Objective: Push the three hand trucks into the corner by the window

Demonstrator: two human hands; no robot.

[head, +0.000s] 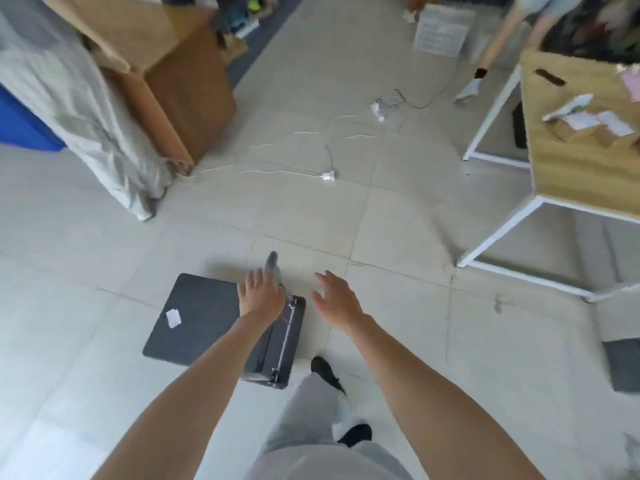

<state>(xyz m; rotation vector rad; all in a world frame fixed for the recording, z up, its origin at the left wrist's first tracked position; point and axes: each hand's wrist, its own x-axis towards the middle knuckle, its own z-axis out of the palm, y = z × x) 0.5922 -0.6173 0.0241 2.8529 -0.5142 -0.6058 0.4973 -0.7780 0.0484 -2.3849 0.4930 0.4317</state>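
A dark grey flat hand truck (204, 317) with a small white label stands on the tiled floor just in front of my feet. Its grey handle (272, 263) rises toward me at the truck's right end. My left hand (259, 296) lies over the handle with fingers spread, not closed around it. My right hand (337, 299) hovers open a little to the right of the handle, touching nothing. Part of a second dark grey platform (623, 363) shows at the right edge. No third truck and no window are in view.
Large cardboard boxes (180, 74) and a grey cloth heap (79, 109) stand at the back left. A wooden table on a white frame (581, 161) fills the right. White cables and a plug (328, 175) lie across the floor ahead. Another person's leg (485, 74) is at the back right.
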